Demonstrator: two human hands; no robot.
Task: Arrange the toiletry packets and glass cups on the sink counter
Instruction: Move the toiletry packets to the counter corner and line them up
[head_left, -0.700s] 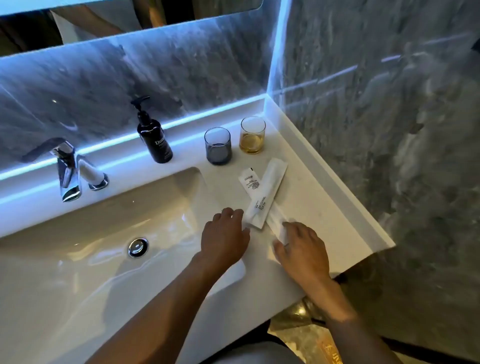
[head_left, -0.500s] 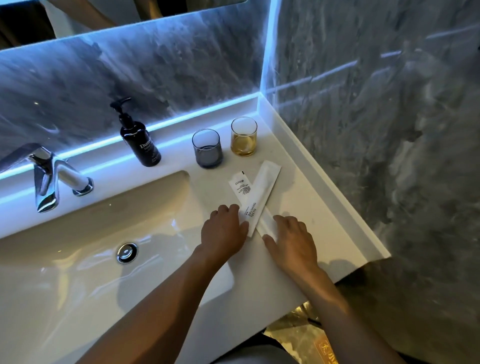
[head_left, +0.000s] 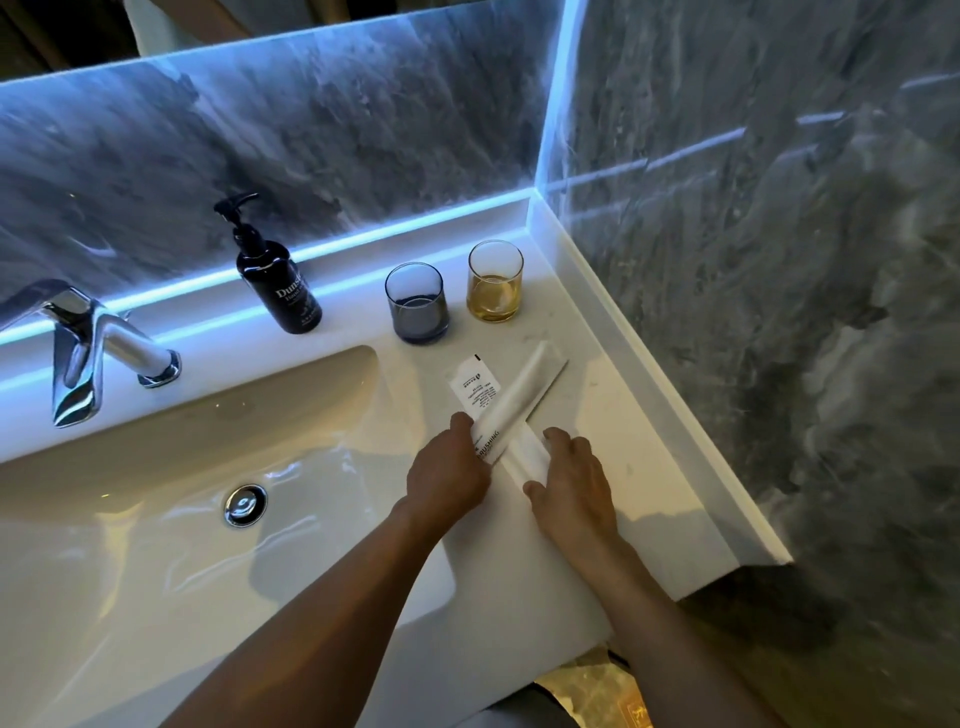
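Observation:
Three white toiletry packets lie overlapped on the sink counter. A long packet runs diagonally over a small printed packet and over a plain packet near me. My left hand has curled fingers pressed against the long packet's near end from the left. My right hand holds the plain packet's near end between thumb and fingers. Behind them stand a grey-blue glass cup and an amber glass cup, side by side and upright.
A black pump soap bottle stands left of the cups. A chrome faucet overhangs the white basin with its drain. A raised white lip borders the counter against the grey marble wall at right.
Both hands have drawn closer together around the packets' near ends, the right hand moving up and left. The packets lie nearly as before. The cups have not moved.

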